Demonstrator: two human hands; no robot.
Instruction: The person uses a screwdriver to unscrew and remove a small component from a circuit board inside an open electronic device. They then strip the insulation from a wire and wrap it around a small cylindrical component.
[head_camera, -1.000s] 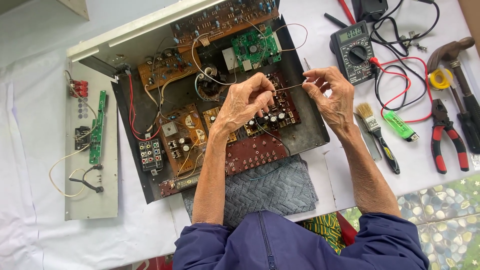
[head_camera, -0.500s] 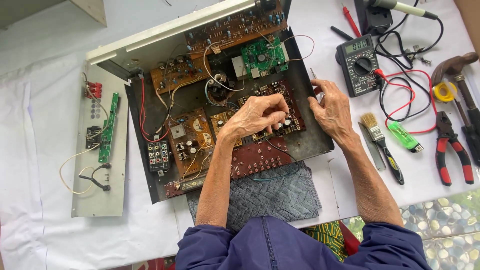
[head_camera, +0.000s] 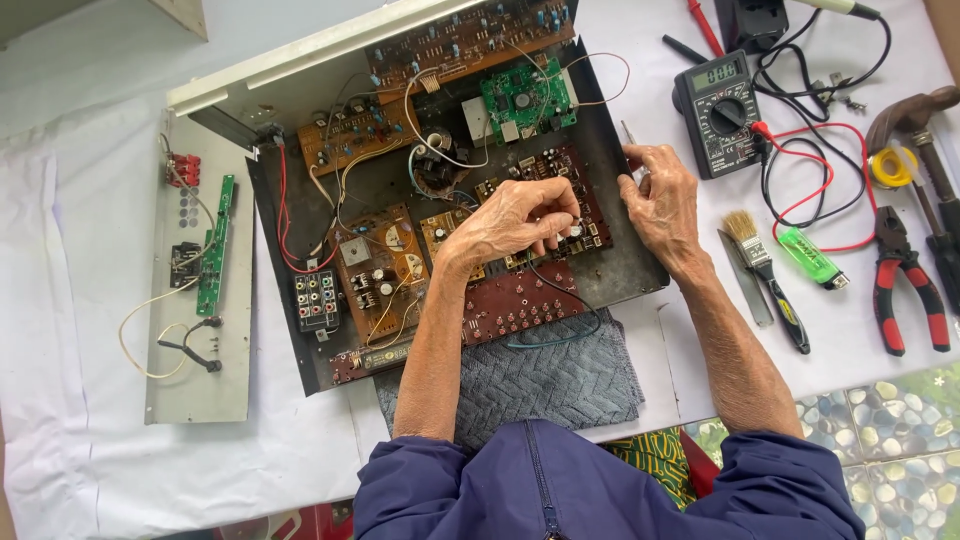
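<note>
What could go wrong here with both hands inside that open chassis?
1. The left hand pinches at a part on the dark board amid loose wires; a snag could pull a joint free.
2. The right hand rests on the chassis edge, where bare sheet metal may cut.
3. The multimeter leads trail nearby and could be dragged by the forearm.

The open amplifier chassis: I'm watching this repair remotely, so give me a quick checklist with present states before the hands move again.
1. Left hand on the dark board, fingertips pinched: ok.
2. What it pinches: cannot tell.
3. Right hand braced on the chassis edge: ok.
4. Multimeter within reach, display lit: ok.
5. Loose green wire off the boards: not ok, it trails across the red-brown board.
6. Power disconnected: cannot tell.
</note>
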